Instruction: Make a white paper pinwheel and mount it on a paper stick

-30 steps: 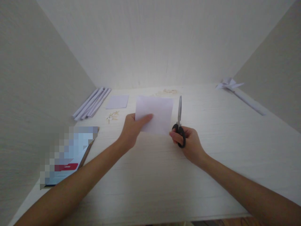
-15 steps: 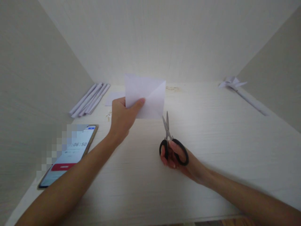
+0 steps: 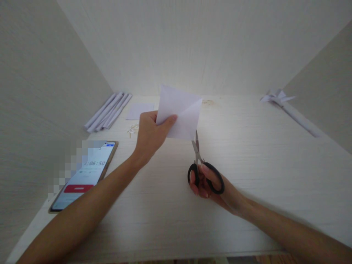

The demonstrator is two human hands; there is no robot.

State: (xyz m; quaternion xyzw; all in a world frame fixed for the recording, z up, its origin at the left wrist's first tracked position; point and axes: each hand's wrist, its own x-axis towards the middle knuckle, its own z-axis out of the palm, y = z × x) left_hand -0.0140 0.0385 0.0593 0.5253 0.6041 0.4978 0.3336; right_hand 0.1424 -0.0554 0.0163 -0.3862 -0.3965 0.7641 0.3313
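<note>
My left hand [image 3: 154, 134] pinches a square sheet of white paper [image 3: 181, 106] at its left side, thumb on top and the other fingers behind it. Crease lines run across the sheet toward its corners. In my right hand [image 3: 203, 183] is a pair of scissors [image 3: 197, 152] with black handles, finger and thumb through the loops. Their blades are parted and point up at the paper's lower right corner, one on each side of it. Whether the edges touch the paper I cannot tell.
Several rolled paper sticks [image 3: 108, 112] lie at the back left, beside another paper square [image 3: 139, 111] and small pale bits [image 3: 133, 129]. A phone [image 3: 85, 176] showing a timer rests at the left. At the back right lies a paper pinwheel [image 3: 279, 98] on a paper stick [image 3: 301, 119].
My left hand has brought the paper slightly right and tilted it, so its lower right corner now meets the open scissor blades. The camera view has shifted a little.
</note>
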